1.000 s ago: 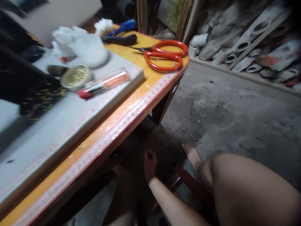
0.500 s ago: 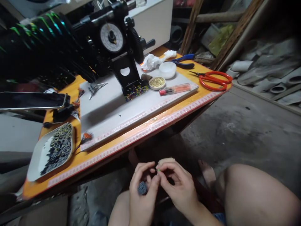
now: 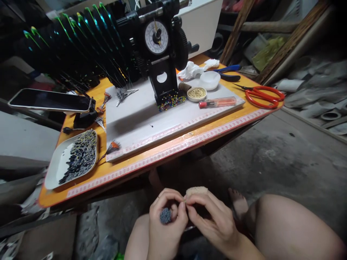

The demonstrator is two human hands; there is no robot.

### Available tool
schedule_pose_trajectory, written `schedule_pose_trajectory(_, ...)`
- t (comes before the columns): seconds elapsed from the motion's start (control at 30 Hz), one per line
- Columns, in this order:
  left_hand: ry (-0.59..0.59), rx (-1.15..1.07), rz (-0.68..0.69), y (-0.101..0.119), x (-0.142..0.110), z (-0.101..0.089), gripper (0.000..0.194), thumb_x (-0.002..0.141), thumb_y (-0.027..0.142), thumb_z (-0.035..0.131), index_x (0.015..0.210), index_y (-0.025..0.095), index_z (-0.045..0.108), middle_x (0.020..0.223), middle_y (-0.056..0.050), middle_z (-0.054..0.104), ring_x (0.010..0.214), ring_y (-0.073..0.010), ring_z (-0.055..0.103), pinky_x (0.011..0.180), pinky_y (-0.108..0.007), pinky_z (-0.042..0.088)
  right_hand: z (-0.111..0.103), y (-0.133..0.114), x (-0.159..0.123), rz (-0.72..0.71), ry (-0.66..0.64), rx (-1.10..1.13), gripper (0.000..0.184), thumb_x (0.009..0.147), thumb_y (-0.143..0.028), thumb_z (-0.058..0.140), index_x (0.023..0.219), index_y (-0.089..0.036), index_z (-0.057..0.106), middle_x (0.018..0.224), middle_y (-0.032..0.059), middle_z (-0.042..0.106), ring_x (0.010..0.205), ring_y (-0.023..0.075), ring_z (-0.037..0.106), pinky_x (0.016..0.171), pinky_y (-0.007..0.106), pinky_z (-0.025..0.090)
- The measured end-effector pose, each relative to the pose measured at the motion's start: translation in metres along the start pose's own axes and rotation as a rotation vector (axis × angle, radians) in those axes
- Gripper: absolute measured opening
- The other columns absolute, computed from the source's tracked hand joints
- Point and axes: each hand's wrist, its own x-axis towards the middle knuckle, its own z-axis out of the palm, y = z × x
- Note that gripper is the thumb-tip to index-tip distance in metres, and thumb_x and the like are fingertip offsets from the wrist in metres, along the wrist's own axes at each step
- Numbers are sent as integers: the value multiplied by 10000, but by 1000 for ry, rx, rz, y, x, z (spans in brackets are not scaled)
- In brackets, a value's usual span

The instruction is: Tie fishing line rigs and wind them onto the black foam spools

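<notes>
My left hand [image 3: 166, 223] is curled round a small bundle of dark grey wire stems [image 3: 165, 215], held upright below the table's front edge. My right hand [image 3: 214, 221] pinches its thumb and forefinger together right against the left hand's fingertips; what it pinches is too small to name. A tan spool-like thing [image 3: 196, 190] sits just behind the right hand's fingers. Both hands hover over my lap, in front of the orange table [image 3: 162, 159].
On the table stand a black winding machine with a dial [image 3: 159, 39], a grey board [image 3: 162, 119], a white tray of dark stems [image 3: 76, 159], a phone on a stand [image 3: 51, 101], a gold bead dish [image 3: 197, 94], red scissors [image 3: 262, 95] and blue pliers [image 3: 227, 70]. My bare knee [image 3: 292, 227] is at right.
One second ago only one hand showed, low beside the table leg. The view has since swung left over the table, and both hands came together in my lap, pinching closer now.
</notes>
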Motion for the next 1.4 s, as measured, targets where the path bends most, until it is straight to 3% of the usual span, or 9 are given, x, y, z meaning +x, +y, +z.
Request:
schedule_pose_trajectory(0.2,13,-55,-26,-5,-3,0,81,836,204,596,757,200,613,783,-17,603,722,-135,569,571,-191,418,-9,-1,6,-79,-101,-51,320,855,-31,568,1149,-154,597,1001,87,705,942,166,680,849,248,581)
schedule_pose_trajectory(0.4,61,-13,-76,-4,-8,7,61,804,192,605,753,193,638,743,-9,617,608,-105,517,521,-181,397,-12,-2,4,-219,-43,-204,362,843,-46,616,1189,-153,621,973,69,748,863,164,720,803,220,605)
schedule_pose_trajectory(0.6,104,-38,-164,-8,-15,18,105,816,267,624,767,178,648,633,7,581,539,-86,460,511,-175,380,-6,0,-9,-93,58,-198,261,807,-47,656,1043,-159,668,857,51,740,778,149,716,769,200,599)
schedule_pose_trajectory(0.83,123,-168,-251,-9,-20,25,157,796,295,662,738,154,625,586,21,553,512,-67,450,497,-149,367,-8,-7,-9,-23,73,-118,214,802,-22,630,971,-150,654,836,48,713,780,130,694,749,204,591)
schedule_pose_trajectory(1.07,211,-371,-312,14,-15,30,151,715,270,730,685,162,628,658,-40,697,622,-125,638,599,-168,499,-8,-7,-13,139,119,-28,185,798,-19,625,914,-159,661,814,36,708,711,102,693,595,133,591)
schedule_pose_trajectory(1.3,119,-285,-289,2,-16,24,114,739,254,716,796,168,669,639,-18,658,542,-86,567,521,-135,441,-10,-7,-9,107,100,-38,201,807,-23,633,945,-164,672,831,31,716,745,102,694,676,147,591)
schedule_pose_trajectory(1.4,180,-208,-286,3,-16,24,74,716,213,713,739,172,656,611,17,594,504,-52,461,485,-118,366,-10,-6,-8,39,69,-84,207,807,-24,640,967,-152,673,836,39,719,775,107,692,736,158,581)
